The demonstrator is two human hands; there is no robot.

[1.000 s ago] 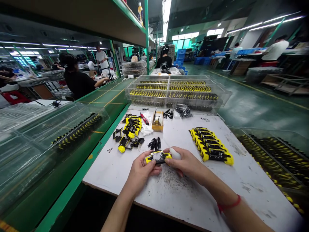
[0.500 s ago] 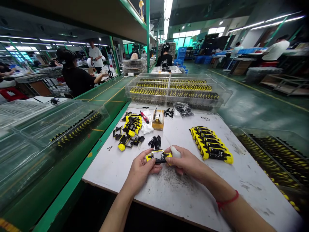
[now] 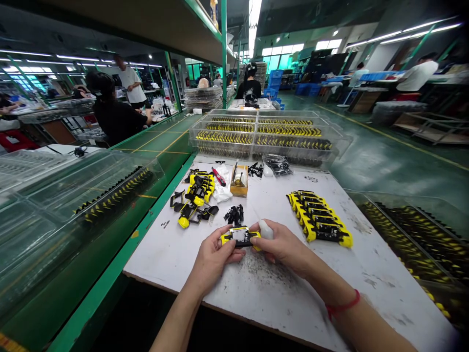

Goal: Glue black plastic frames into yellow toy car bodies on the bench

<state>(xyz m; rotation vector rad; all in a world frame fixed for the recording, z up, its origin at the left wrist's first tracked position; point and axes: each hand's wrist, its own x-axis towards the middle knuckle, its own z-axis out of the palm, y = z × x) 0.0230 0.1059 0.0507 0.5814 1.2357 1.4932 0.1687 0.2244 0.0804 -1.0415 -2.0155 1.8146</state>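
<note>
Between both hands, above the front of the white board (image 3: 168, 259), is a yellow and black plastic part (image 3: 241, 236) with a rectangular opening. My left hand (image 3: 216, 252) pinches its left end between thumb and fingers. The right end is gripped by my right hand (image 3: 279, 243), which also has a white wad (image 3: 265, 229) tucked at its index finger. Small black pieces (image 3: 234, 214) lie just beyond the held part. To the right, several yellow and black parts (image 3: 319, 217) stand in a row.
Loose yellow and black parts (image 3: 198, 195) are heaped at the left, beside a red cutter (image 3: 219, 176) and a wooden box (image 3: 239, 182) of tools. Clear trays (image 3: 264, 134) of parts stand behind. A seated person (image 3: 113, 110) is at the left.
Both hands hold the part almost as before. In the background at left, the standing person has shifted left, and the seated person's arm has drawn in.
</note>
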